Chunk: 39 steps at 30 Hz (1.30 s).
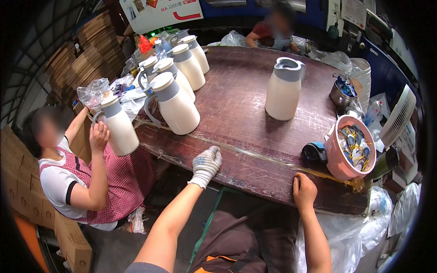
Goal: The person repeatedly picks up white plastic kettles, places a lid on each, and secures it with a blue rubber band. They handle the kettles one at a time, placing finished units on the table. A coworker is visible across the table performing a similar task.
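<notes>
My left hand (207, 164), in a striped knit glove, rests closed at the near edge of the dark red table (236, 123); I see nothing held in it. My bare right hand (304, 190) lies on the same edge farther right, its fingers curled in and no object showing. Ahead, between both hands, a cream vacuum jug (283, 93) with a grey collar stands upright and apart. Several similar jugs are grouped at the left, the closest jug (176, 109) just beyond my left hand.
At the left, a co-worker in a checked apron (114, 182) holds another jug (120, 129). A second person (268, 34) sits across the table. A pink bucket (332, 154) of small parts, a dark roll (315, 153) and a metal pot (339, 96) stand at the right.
</notes>
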Motion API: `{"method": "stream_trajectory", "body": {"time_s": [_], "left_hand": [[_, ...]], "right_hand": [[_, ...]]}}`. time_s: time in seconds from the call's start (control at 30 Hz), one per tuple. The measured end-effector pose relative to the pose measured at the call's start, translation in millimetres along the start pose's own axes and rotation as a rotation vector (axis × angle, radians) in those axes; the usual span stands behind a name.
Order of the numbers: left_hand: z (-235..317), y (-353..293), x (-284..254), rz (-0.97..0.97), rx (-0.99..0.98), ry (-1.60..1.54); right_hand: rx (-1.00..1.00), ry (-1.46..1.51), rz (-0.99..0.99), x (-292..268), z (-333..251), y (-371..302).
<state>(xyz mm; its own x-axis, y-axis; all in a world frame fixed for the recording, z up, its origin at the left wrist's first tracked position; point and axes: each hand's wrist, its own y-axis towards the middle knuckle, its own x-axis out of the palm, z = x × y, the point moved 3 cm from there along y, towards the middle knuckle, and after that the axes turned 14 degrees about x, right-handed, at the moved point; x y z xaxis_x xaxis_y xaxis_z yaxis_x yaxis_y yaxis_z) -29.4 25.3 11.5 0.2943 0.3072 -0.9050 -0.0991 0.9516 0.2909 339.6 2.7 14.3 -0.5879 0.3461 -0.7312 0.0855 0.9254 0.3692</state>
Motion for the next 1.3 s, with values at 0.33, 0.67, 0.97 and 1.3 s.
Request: {"method": "stream_trajectory", "body": {"time_s": [0.33,0.67,0.97,1.3], "left_hand": [[14,-11,0,0.169,0.116,-0.063],[12,-9,-1,0.129,0.096,-0.049],[54,6,4,-0.028,0.11,-0.034],[49,6,10,-0.007,0.135,-0.23]], "right_hand": [[-0.091,-0.067,0.057,2,2,-2],[-0.114,-0.044,0.074,0,-3,-2],[-0.08,-0.032,0.107,-4,-8,0],[-0.185,0.108,-0.095,-23,-66,62]]}}
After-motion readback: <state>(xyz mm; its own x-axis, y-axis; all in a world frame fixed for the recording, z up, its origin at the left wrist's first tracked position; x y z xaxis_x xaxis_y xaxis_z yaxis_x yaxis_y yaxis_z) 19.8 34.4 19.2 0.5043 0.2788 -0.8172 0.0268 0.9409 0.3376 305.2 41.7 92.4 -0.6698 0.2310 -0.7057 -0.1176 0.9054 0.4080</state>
